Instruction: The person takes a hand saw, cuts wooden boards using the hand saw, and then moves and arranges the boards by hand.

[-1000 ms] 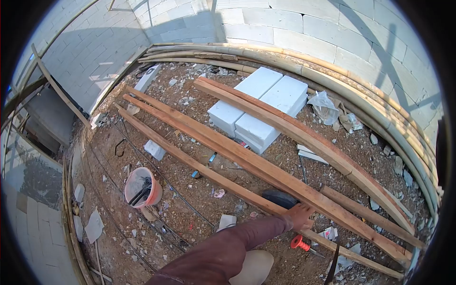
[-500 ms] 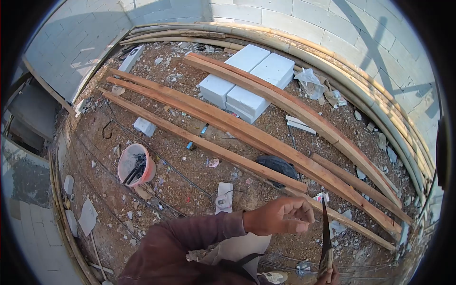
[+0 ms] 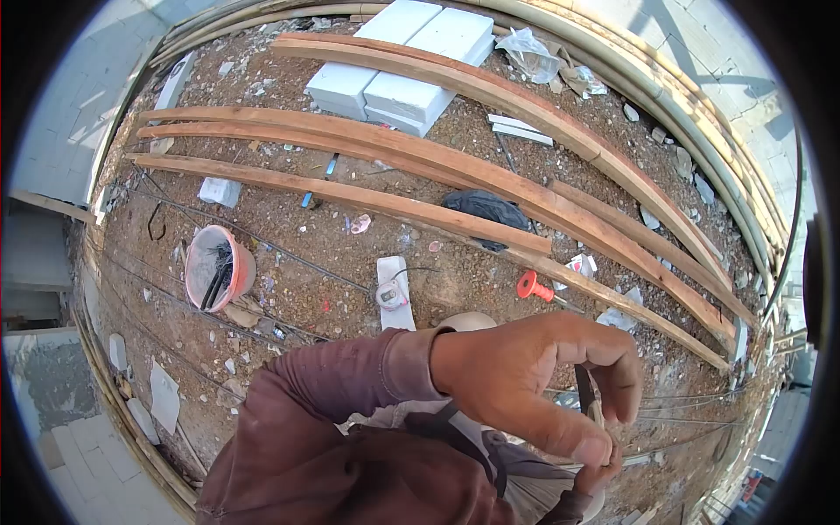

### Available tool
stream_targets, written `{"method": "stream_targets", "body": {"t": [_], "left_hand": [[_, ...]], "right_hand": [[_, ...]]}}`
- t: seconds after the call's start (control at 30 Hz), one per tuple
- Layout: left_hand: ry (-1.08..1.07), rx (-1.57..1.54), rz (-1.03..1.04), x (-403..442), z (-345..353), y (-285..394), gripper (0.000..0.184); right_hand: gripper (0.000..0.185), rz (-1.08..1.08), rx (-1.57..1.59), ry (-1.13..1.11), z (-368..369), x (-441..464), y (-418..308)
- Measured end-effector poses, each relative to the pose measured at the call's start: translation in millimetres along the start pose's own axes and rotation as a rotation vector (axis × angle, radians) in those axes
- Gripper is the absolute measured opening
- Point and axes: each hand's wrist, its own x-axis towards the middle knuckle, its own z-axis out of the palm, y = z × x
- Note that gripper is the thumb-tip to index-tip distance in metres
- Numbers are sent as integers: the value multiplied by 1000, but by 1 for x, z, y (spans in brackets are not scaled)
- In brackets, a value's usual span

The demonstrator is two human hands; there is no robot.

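Moved since about a second ago: left hand [image 3: 516,372] off the near beam [image 3: 402,206], in front of the body, now by the blade [image 3: 584,385]. Tipped view further down too, so beams sit higher in frame; can't spot any shift among them on the ground. Keeping left hand part-open, fingers curled, gap between thumb and fingertips, blade showing through the gap. Can't tell about left-hand contact with blade or handle. Gripping blade by its wooden handle in right hand [image 3: 601,470], just under left thumb; grip partly hidden.

Seeing near beam lying on the dirt, right end over a thin strip [image 3: 621,303]. Next, going outward: middle beams [image 3: 420,153] side by side, then far beam [image 3: 525,112] across white blocks [image 3: 451,44]. Got black bag [image 3: 486,217] between near and middle beams, partly under near beam. Also seeing orange-handled tool [image 3: 529,284] on the dirt just beside the strip, hidden by left hand half a second ago. Tape [image 3: 391,294] on white slab [image 3: 395,318], near left sleeve. Bucket [image 3: 243,278] further left, tilted in view, dark things inside. Poles [image 3: 665,103] along the back.
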Motion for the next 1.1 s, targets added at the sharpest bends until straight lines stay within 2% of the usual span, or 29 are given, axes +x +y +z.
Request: {"method": "stream_targets", "body": {"t": [0.07, 0.1, 0.13, 0.2, 0.27, 0.3, 0.33, 0.43, 0.47, 0.53, 0.63, 0.77, 0.87, 0.97, 1.07, 1.1], "left_hand": [[286, -90, -427, -32, -28, -51, 31], [489, 31, -481, -59, -51, -97, 26], [705, -6, -620, -88, -79, -130, 43], [1234, -160, -814, -125, -122, -152, 72], [1515, -80, -805, -171, -190, -196, 101], [1579, -105, -733, -178, -209, -192, 105], [1640, -129, -651, -180, -229, -186, 109], [2157, -71, -661, -174, -284, -193, 103], [2219, 60, -631, -193, -317, -219, 112], [2149, 71, -668, -233, -370, -257, 96], [2030, 40, -678, -228, -377, -246, 81], [1938, -62, -619, -208, -337, -203, 63], [1885, -150, -305, -225, -318, -214, 50], [1793, -213, -67, -238, -304, -214, 39], [1646, -237, 22, -232, -295, -194, 34], [1674, -216, 15, -223, -291, -185, 36]], "right_hand": [[34, 146, 1, -59, -12, 0, 7], [39, 251, 2, -100, -16, 4, 10], [38, 227, -69, -92, -13, 6, -5], [37, 181, -220, -62, -8, 4, -40], [36, 220, -199, -51, -11, 8, -33], [35, 239, -194, -49, -14, 9, -30], [36, 149, -185, -30, -11, 9, -35], [35, 132, -191, -36, -11, 12, -36], [35, 144, -215, -34, -11, 12, -34], [34, 172, -265, -25, -10, 14, -33], [33, 23, -284, -37, -4, 15, -42], [35, 212, -420, -54, 4, 18, -69], [35, 220, -367, -50, 10, 21, -67], [35, 102, -370, -39, 14, 23, -63], [37, 213, -336, -46, 16, 24, -73], [38, 181, -322, -49, 16, 24, -71]]}}
